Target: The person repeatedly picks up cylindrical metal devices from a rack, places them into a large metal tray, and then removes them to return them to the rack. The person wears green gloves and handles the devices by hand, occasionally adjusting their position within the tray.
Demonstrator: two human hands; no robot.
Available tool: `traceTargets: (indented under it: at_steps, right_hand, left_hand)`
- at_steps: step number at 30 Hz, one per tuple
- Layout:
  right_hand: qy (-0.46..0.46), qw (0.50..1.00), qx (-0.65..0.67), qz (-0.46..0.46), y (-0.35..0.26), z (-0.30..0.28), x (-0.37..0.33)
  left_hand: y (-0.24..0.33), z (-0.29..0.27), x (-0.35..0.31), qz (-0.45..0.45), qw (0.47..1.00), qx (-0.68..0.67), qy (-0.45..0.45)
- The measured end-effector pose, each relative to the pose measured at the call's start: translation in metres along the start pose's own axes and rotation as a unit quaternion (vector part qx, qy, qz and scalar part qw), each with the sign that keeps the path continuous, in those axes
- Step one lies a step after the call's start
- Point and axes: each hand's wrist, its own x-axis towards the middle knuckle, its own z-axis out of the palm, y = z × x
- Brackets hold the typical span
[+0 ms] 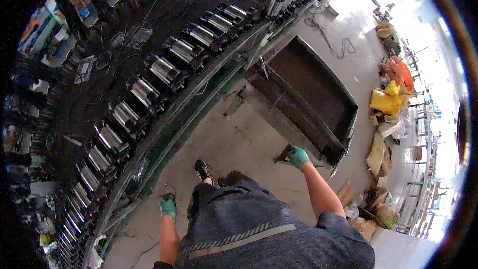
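My right hand (pixel 298 157), in a green glove, is closed around a small dark angular piece (pixel 283 155) whose kind I cannot make out. It is held out at the near corner of a large dark metal tray (pixel 318 74) with raised sides and a bar across it. My left hand (pixel 168 207), also in a green glove with dark fingertips, hangs low beside the long machine frame (pixel 164 154). Its fingers look curled at a small greyish shape, too blurred to name.
A row of shiny metal cylinders (pixel 164 69) runs along the machine on my left. Yellow bags (pixel 387 98), an orange bag (pixel 400 74) and cardboard (pixel 377 154) lie along the right. A cable (pixel 343 50) trails on the floor beyond the tray. My shoe (pixel 202 169) stands near the frame.
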Motion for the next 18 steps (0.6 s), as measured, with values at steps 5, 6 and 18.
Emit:
traceTargets:
  at_steps: [5, 6, 18]
  right_hand:
    - [0.023, 0.969, 0.216, 0.12, 0.045, 0.017, -0.036]
    - [0.025, 0.96, 0.238, 0.144, 0.051, 0.024, -0.042]
    - [0.395, 0.888, 0.229, 0.049, 0.024, -0.083, 0.087]
  left_hand:
    - [0.215, 0.077, -0.005, 0.095, 0.972, 0.213, -0.014]
    - [0.211, 0.079, 0.01, 0.125, 0.963, 0.236, -0.02]
    - [0.444, 0.293, 0.062, 0.312, 0.904, 0.253, -0.146]
